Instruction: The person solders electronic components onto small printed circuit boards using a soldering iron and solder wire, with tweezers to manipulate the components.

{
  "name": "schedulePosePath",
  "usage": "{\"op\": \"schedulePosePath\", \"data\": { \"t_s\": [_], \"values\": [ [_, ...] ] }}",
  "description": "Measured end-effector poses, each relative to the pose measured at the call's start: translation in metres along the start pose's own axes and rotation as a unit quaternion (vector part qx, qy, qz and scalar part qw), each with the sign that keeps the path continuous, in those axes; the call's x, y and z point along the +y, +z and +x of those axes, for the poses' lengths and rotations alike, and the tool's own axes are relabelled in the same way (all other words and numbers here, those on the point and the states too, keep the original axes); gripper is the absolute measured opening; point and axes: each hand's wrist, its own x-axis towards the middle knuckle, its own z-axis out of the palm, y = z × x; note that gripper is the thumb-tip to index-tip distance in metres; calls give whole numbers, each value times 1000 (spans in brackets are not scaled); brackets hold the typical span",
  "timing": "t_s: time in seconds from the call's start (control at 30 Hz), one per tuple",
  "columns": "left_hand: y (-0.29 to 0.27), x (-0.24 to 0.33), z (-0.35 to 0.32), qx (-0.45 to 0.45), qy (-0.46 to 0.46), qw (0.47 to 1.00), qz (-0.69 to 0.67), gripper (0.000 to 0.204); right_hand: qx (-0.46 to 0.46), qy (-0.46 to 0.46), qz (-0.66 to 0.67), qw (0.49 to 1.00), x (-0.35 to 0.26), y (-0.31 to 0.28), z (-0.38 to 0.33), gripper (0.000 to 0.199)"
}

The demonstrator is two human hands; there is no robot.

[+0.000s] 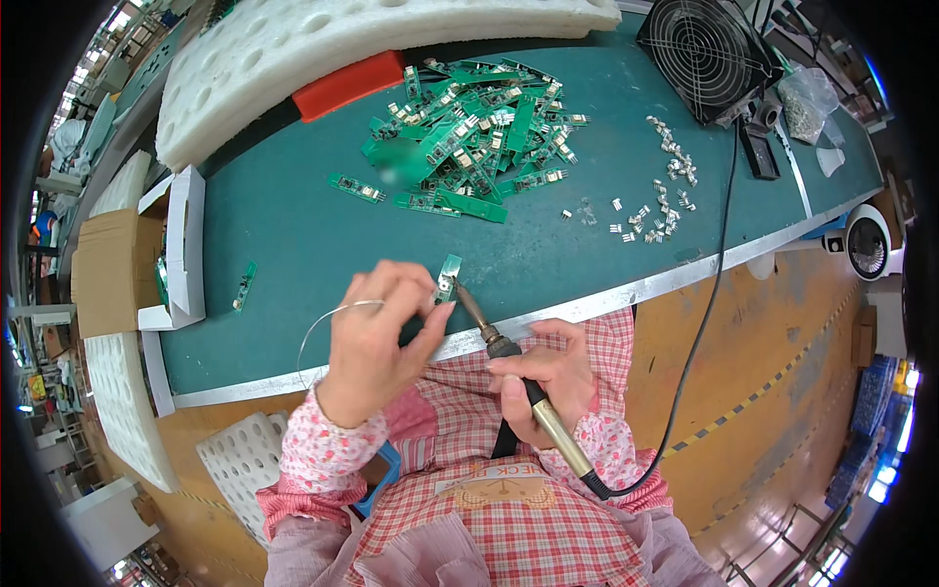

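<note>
My left hand [377,338] holds a small green circuit board [448,278] by its lower end, just above the near edge of the green table [293,245]. A loop of thin solder wire [323,323] curves out from the same hand. My right hand [548,377] grips a soldering iron [509,357] like a pen, its tip touching the held board. The iron's black cord [699,323] runs up to the right.
A pile of green circuit boards [469,132] lies at the table's middle, with small metal parts [655,201] scattered to its right. A black fan [704,54] stands back right. White foam trays [323,49] and a red block [349,85] sit at the back, a white box [181,245] at left.
</note>
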Motion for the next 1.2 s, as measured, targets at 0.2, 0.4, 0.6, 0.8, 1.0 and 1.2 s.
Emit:
{"op": "schedulePosePath", "data": {
  "t_s": [0.2,0.4,0.6,0.8,1.0,1.2],
  "values": [
    [-23,-16,22,-110,19,993,-28,30,0,-42,-27,999,-2,4,-2,16],
    [-19,-23,24,-125,47,991,-24,25,-2,-53,-47,998,-3,7,-6,18],
    [-17,-23,25,-111,56,992,-11,22,-23,-34,-30,999,-3,-2,-6,19],
    [-17,-21,25,-109,57,992,-2,22,6,-23,-42,999,2,-20,-4,20],
    [-25,-20,25,-126,31,991,-41,26,45,-18,-169,984,12,-30,19,33],
    [-40,-10,38,-230,134,964,9,35,40,-61,-290,954,34,-31,54,32]
  ]
}}
